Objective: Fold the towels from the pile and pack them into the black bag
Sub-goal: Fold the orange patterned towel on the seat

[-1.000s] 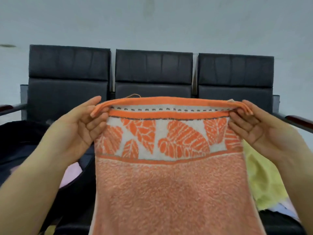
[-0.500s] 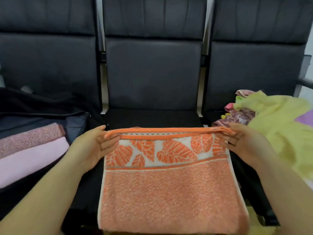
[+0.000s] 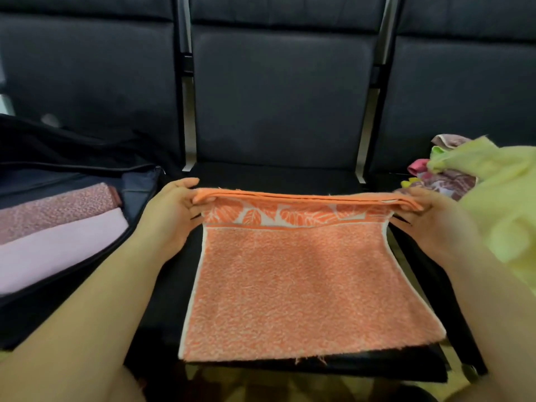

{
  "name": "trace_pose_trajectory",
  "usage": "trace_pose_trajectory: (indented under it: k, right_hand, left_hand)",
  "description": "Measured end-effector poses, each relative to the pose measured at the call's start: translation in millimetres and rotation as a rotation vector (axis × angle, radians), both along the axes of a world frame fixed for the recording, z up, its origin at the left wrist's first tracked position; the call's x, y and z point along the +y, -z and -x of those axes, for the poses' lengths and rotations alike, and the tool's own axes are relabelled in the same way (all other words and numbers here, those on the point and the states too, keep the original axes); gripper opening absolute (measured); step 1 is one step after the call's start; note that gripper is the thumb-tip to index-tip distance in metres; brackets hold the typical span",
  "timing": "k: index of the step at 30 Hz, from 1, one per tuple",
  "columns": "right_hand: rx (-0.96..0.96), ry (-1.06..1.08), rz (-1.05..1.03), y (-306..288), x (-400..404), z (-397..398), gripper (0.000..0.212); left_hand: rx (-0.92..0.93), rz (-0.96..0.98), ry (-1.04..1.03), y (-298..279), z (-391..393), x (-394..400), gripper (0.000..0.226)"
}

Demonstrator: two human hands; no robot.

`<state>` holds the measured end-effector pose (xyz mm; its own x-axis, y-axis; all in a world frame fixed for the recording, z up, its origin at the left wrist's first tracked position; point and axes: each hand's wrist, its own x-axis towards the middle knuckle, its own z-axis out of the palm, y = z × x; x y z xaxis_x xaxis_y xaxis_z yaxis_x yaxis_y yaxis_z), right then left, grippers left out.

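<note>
My left hand [image 3: 171, 210] and right hand [image 3: 429, 216] pinch the orange towel's [image 3: 290, 285] far corners | towel lies on middle seat [image 3: 278, 172] | black bag [image 3: 139, 187] at my left.

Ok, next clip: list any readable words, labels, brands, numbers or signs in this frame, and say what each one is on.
None: no text can be read anywhere in this frame.
The orange towel carries only a leaf pattern band, no lettering.
The black bag, the folded pink towels in it, the yellow towel on the pile and the black seats show no label or brand.
</note>
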<state>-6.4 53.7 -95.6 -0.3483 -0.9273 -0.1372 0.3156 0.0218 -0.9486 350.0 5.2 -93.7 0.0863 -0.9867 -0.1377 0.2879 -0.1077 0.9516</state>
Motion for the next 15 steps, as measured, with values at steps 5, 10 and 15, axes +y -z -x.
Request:
trace_pose_trajectory:
  k: [5,10,15]
  right_hand:
    - [0.206,-0.024,0.013,-10,27,3,0.027]
    - [0.486,-0.003,-0.053,-7,54,18,0.041]
    - [0.765,-0.345,-0.375,-3,90,14,0.028]
  left_hand:
    - [-0.060,-0.045,0.143,-10,-9,25,0.025]
    - [-0.230,-0.087,0.401,-10,-31,58,0.014]
    - [-0.626,-0.268,0.819,7,-50,83,0.033]
